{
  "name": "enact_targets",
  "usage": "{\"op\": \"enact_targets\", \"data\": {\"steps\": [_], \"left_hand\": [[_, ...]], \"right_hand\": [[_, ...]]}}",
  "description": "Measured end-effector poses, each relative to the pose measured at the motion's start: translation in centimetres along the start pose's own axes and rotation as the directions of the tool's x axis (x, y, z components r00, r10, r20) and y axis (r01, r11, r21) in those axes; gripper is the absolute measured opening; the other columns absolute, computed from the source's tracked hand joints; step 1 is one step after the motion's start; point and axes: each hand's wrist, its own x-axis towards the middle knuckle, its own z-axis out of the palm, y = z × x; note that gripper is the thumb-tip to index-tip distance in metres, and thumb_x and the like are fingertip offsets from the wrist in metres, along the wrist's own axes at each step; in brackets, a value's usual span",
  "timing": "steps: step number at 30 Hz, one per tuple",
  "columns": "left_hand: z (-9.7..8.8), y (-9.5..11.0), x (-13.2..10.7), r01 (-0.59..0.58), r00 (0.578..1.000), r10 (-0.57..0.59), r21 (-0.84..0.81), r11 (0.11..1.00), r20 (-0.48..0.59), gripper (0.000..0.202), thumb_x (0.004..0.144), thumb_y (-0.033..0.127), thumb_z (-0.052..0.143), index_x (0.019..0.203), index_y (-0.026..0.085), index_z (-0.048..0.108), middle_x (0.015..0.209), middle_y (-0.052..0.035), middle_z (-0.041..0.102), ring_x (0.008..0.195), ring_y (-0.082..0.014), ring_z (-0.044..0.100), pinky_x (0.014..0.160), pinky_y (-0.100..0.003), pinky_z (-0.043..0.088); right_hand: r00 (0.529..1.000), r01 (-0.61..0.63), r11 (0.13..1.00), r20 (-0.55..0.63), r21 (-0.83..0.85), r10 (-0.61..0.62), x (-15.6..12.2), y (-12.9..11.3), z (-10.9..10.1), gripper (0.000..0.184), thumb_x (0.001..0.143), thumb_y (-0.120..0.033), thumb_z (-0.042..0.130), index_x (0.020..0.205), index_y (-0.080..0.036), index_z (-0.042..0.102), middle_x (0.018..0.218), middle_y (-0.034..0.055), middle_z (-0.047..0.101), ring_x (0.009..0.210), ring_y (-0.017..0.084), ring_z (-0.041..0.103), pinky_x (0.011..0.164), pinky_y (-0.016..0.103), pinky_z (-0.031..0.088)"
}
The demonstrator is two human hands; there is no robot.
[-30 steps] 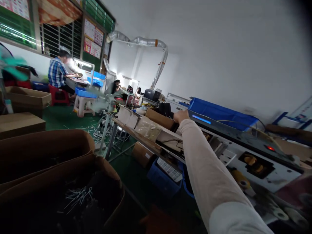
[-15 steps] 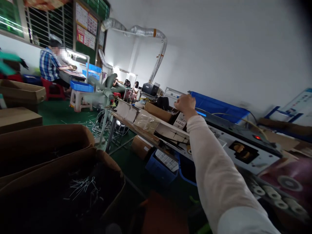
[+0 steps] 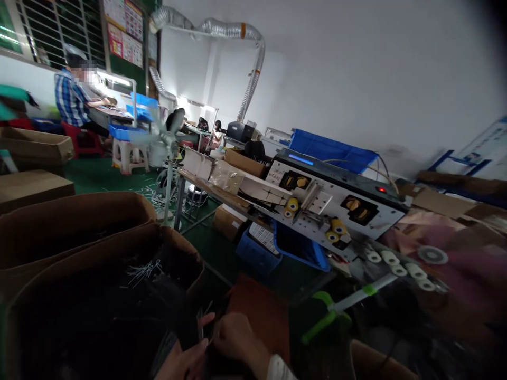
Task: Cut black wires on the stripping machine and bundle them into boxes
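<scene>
Low at the bottom edge, my left hand (image 3: 182,361) is closed around a bundle of thin grey wires (image 3: 164,347), partly hidden by the hand and dim. My right hand (image 3: 237,336) is pinched beside the left fingertips; a small pale end shows between the two hands, too blurred to name. Left of them stands a large open cardboard box (image 3: 35,282) with dark contents and several pale wire ends (image 3: 144,271). An orange-red surface (image 3: 259,311) lies just beyond my right hand.
A wire-processing machine (image 3: 317,203) with yellow rollers fills the bench at right. Blue bins (image 3: 257,253) stand below it. A green fan (image 3: 168,137) is on a stand at left. A seated person (image 3: 71,97) works at the back; a green-handled stand (image 3: 330,311) is at right.
My right arm, earlier stretched out toward the machine, has drawn back down to the bottom edge. Both hands are now together there. The view has shifted slightly.
</scene>
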Motion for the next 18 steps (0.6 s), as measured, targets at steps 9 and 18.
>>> {"op": "enact_targets", "data": {"steps": [9,18], "left_hand": [[3.8,-4.4,2.0,0.056,0.982,-0.076,0.12,0.991,0.174,0.038,0.065,0.047,0.069,0.077,0.016,0.052,0.036,0.0098,0.034,0.033,-0.0052,0.025,0.037,-0.02,0.023],[8.2,-7.6,4.6,-0.033,0.962,-0.151,0.644,0.764,0.228,0.033,0.08,0.046,0.049,0.06,0.019,0.05,0.04,0.0077,0.035,0.034,-0.0109,0.033,0.033,-0.023,0.029]], "right_hand": [[0.969,0.065,0.665,-0.206,0.744,0.135,-7.6,1.8,-6.0,0.017,0.079,-0.03,0.055,0.067,-0.021,0.063,0.072,0.0035,0.065,0.058,0.015,0.056,0.054,0.026,0.041],[0.961,0.199,0.501,-0.268,0.842,0.068,-12.1,2.7,-8.4,0.021,0.086,-0.031,0.05,0.074,-0.022,0.065,0.072,0.0056,0.065,0.065,0.019,0.062,0.06,0.031,0.048]]}}
